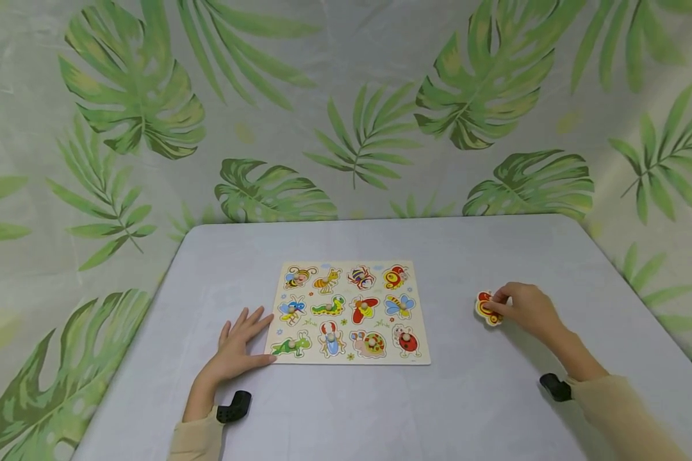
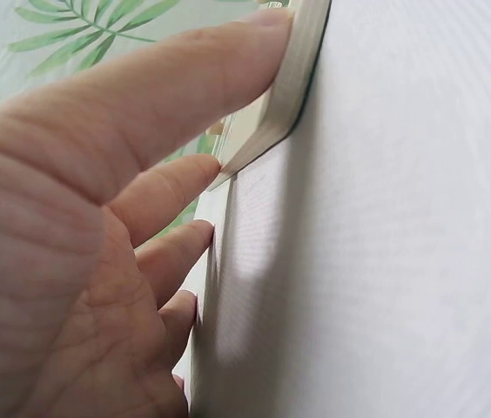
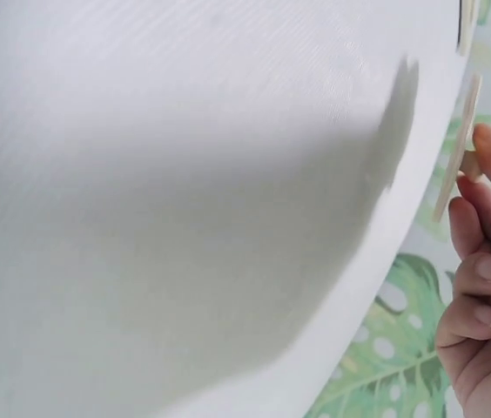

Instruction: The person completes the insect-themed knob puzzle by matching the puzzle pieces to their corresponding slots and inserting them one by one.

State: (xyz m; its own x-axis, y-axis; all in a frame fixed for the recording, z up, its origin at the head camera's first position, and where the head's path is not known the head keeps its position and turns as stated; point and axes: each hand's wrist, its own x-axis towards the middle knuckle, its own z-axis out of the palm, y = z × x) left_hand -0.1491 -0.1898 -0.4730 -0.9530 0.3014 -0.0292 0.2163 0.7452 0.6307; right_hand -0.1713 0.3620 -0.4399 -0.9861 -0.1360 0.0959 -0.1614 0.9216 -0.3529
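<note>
A flat wooden peg puzzle board [image 1: 348,360] with colourful insect pictures lies on the table. My left hand [image 1: 236,349] has its fingers spread beside the board's left edge. Its thumb [image 2: 228,65] presses on the near left corner, and the index fingertip is at the left edge farther up. Off to the right of the board, my right hand [image 1: 525,310] pinches a red and yellow butterfly-like puzzle piece [image 1: 484,314] by its knob [image 3: 469,163]. In the right wrist view this piece appears edge-on, raised over the table, with the other fingers curled below the knob.
A white cloth covers the table [image 1: 346,410]. Behind it hangs a curtain [image 1: 357,128] with green leaf prints. Small wooden knobs stand up from the board's pictures. Each wrist wears a black camera, one on the left [image 1: 234,407] and one on the right [image 1: 555,387].
</note>
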